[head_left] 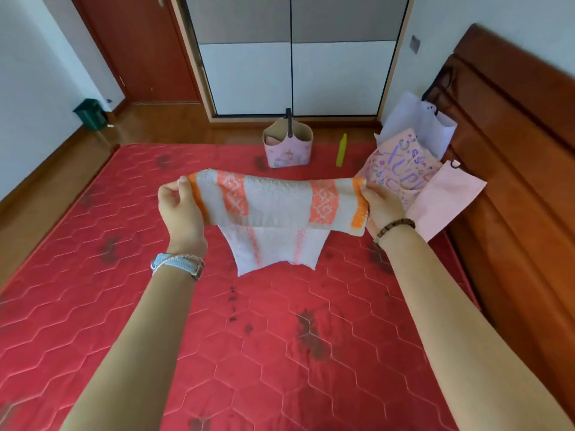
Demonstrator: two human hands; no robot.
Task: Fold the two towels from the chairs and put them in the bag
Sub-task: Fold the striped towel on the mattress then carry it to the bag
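Observation:
A white towel with orange stripes (pixel 277 203) is stretched in the air above the red mattress (pixel 93 290). My left hand (pixel 179 206) pinches its left end and my right hand (pixel 384 203) grips its right end. The lower part of the towel (pixel 275 250) hangs down beneath the folded upper part. A pink basket bag (pixel 287 147) with a dark handle stands open at the far edge of the mattress, beyond the towel, with something pink inside. A second towel is not in view.
A yellow-green bottle (pixel 341 150) stands right of the bag. Pink and white paper bags (pixel 417 169) lie at the far right by the wooden headboard (pixel 513 135). A green bin (pixel 91 115) sits on the floor near the door.

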